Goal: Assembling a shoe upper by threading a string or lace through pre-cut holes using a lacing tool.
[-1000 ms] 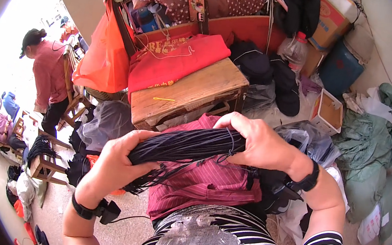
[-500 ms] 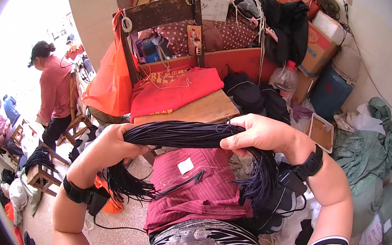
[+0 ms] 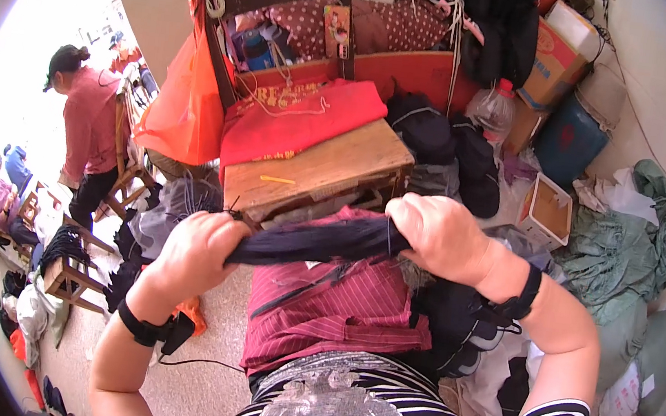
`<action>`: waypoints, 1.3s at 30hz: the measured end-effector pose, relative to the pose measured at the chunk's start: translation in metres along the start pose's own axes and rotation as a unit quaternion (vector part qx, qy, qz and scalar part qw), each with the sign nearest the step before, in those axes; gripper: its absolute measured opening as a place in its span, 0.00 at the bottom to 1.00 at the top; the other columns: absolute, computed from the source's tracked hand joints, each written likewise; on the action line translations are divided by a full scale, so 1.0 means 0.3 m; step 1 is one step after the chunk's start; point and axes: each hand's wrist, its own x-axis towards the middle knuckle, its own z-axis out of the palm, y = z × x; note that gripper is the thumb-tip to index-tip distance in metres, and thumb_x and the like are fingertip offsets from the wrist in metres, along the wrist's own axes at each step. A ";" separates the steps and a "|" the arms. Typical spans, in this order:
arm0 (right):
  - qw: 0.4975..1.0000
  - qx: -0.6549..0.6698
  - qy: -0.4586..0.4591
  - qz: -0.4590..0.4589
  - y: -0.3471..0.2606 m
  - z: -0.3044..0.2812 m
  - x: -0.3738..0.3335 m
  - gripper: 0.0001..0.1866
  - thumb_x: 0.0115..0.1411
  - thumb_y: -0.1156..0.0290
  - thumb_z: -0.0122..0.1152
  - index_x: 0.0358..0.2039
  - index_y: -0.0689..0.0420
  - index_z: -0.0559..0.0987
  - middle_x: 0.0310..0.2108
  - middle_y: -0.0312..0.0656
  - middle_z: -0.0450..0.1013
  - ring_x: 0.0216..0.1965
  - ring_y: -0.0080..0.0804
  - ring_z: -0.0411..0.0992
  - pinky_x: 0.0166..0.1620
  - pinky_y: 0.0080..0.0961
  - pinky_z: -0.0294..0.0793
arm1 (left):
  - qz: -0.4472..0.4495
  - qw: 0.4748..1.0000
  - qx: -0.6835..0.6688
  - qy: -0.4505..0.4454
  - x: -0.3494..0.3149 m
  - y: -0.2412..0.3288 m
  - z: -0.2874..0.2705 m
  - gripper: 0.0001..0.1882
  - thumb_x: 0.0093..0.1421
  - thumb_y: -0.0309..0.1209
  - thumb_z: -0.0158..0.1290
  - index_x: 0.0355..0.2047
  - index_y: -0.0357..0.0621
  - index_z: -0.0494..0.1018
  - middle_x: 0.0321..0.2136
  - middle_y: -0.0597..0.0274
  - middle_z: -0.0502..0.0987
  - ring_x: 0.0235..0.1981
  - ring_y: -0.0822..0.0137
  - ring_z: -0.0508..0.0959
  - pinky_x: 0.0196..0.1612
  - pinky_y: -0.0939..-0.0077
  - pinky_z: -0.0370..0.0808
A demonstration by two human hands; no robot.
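A bundle of thin black cords (image 3: pixel 317 243) is stretched between my two hands, above my lap. My left hand (image 3: pixel 200 254) is closed round its left end, and loose dark strands stick up beyond that fist. Round the right end, my right hand (image 3: pixel 444 241) is closed with its thumb on top. The middle of the bundle is smeared by motion. Beneath it, a dark red striped cloth (image 3: pixel 338 311) covers my lap, with a dark strip lying on it.
Ahead stands a wooden stool (image 3: pixel 338 163) with a red cloth bag (image 3: pixel 302 122) and a small yellow stick (image 3: pixel 277 179). An orange bag (image 3: pixel 185 101) hangs from a chair. Right are a white box (image 3: pixel 548 212) and green sacks (image 3: pixel 619 257). People sit or stand at left.
Both my fists have turned over, and the cord ends that hung below them have swung up or out of sight. The bundle is pulled straighter. The yellow stick now shows.
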 end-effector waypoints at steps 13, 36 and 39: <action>0.995 -0.008 -0.059 -0.083 -0.120 0.262 -0.348 0.18 0.56 0.70 0.57 0.48 0.59 0.71 0.30 0.34 0.68 0.28 0.27 0.69 0.30 0.24 0.70 | 0.116 0.983 -0.072 -0.122 -0.252 0.140 0.314 0.26 0.51 0.40 0.62 0.47 0.39 0.76 0.35 0.61 0.74 0.35 0.61 0.76 0.41 0.68 0.73; 0.992 -0.051 0.025 -0.116 -0.119 0.202 -0.321 0.21 0.57 0.67 0.58 0.51 0.57 0.74 0.33 0.35 0.71 0.31 0.26 0.71 0.33 0.23 0.71 | 0.170 0.957 -0.230 -0.043 0.092 0.193 0.392 0.08 0.57 0.28 0.60 0.28 0.40 0.72 0.32 0.56 0.71 0.32 0.55 0.76 0.35 0.61 0.75; 0.995 -0.041 0.018 -0.093 -0.117 0.204 -0.326 0.21 0.56 0.68 0.58 0.51 0.58 0.73 0.34 0.36 0.71 0.31 0.27 0.71 0.34 0.24 0.72 | 0.076 0.952 -0.297 -0.001 0.001 0.156 0.355 0.09 0.60 0.29 0.59 0.26 0.38 0.72 0.31 0.55 0.72 0.30 0.53 0.76 0.34 0.64 0.75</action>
